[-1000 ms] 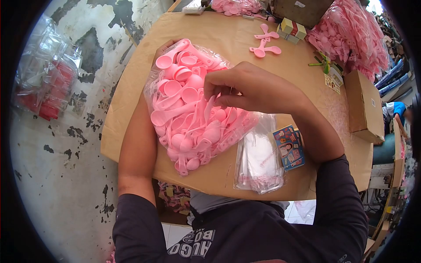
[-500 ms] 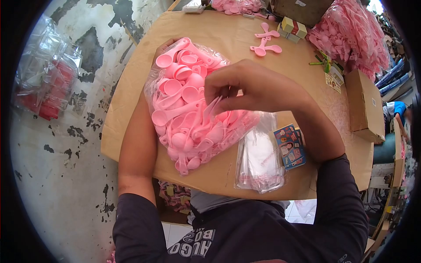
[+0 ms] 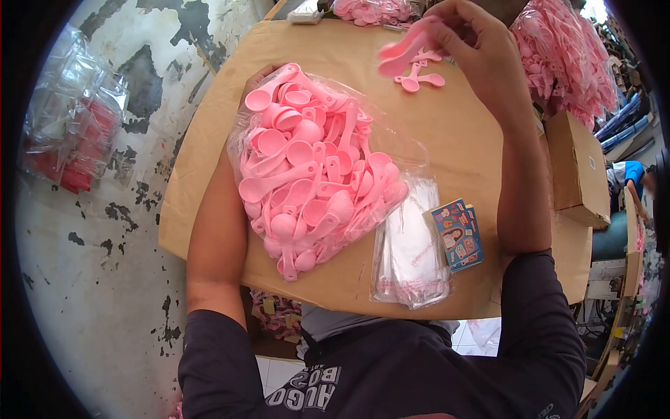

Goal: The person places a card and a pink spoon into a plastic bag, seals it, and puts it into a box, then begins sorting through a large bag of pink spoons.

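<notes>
A clear plastic bag [image 3: 398, 140] full of pink measuring spoons [image 3: 300, 188] lies on the table before me. My left arm runs along its left side, and my left hand [image 3: 258, 77] is at the bag's far left edge; its fingers are hidden behind the spoons. Raised over the far right of the table, my right hand [image 3: 474, 35] pinches pink measuring spoons [image 3: 405, 52] by their handle ends, blurred by motion. Beneath them, a few more pink spoons [image 3: 421, 80] lie joined or crossed on the table.
Clear plastic sleeves [image 3: 412, 244] and blue printed cards [image 3: 458, 234] lie near the front edge. A cardboard box [image 3: 576, 167] stands at the right, with a big bag of pink spoons [image 3: 565, 63] behind it. Plastic packaging [image 3: 77, 112] lies on the floor at left.
My right hand has moved from above the bag to the far right, carrying pink measuring spoons. My left arm and the bag have barely shifted.
</notes>
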Tool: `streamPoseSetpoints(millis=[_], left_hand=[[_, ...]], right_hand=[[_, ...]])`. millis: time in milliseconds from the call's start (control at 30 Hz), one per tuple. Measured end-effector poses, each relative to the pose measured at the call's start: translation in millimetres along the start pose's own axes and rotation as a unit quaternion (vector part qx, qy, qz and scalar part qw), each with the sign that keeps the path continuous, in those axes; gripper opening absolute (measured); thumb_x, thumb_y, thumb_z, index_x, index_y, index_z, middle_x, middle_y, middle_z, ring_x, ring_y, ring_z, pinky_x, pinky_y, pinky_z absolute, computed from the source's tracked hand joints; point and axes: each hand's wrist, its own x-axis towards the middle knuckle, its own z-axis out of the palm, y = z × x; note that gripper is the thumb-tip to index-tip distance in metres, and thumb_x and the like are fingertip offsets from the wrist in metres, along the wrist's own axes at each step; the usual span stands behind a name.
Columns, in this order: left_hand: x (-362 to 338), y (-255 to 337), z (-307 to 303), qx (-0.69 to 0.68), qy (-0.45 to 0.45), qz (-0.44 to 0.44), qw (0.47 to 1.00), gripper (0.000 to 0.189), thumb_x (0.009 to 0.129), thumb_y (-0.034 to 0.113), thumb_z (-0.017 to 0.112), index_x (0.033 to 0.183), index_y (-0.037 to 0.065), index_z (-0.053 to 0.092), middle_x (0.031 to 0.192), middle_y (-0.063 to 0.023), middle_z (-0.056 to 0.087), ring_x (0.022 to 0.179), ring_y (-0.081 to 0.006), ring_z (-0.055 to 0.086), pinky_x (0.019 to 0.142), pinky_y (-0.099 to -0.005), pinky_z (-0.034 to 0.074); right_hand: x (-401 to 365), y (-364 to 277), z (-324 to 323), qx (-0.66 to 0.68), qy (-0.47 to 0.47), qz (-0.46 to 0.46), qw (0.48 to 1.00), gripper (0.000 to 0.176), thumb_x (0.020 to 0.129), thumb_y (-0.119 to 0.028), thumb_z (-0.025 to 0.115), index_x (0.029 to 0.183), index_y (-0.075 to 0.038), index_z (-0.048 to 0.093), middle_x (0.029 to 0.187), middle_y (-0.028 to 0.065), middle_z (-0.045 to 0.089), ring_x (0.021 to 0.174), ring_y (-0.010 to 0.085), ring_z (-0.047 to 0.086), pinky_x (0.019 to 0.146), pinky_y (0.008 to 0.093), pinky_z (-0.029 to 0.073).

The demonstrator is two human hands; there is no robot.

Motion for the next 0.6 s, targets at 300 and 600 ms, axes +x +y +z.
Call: streamPoseSetpoints(millis=[300, 600], left_hand=[[22.5, -13.6, -20.1, -0.019, -0.006, -0.046, 0.999, 0.025, 0.103, 0.021, 0.068, 0.122, 0.006, 0.064, 0.100, -0.0043, 0.070, 0.086, -0.0127, 0.071, 0.073, -0.0279, 0.063], [27.9, -9.9, -22.8, 0.114, 0.009, -0.013, 0.993, 0.026, 0.102, 0.019, 0.069, 0.123, 0.005, 0.064, 0.101, -0.0053, 0.071, 0.087, -0.0138, 0.072, 0.074, -0.0277, 0.064]], right_hand=[[-16.9, 17.7, 41.1, -0.129, -0.187, -0.286, 0.931, 0.025, 0.087, -0.001, 0.071, 0.112, -0.006, 0.071, 0.111, 0.0104, 0.073, 0.108, 0.0296, 0.068, 0.094, 0.0411, 0.053], [-41.5, 39.2, 81.7, -0.235, -0.368, -0.281, 0.855, 0.026, 0.090, -0.007, 0.070, 0.115, -0.010, 0.069, 0.111, 0.0086, 0.070, 0.118, 0.0275, 0.062, 0.106, 0.0423, 0.045]])
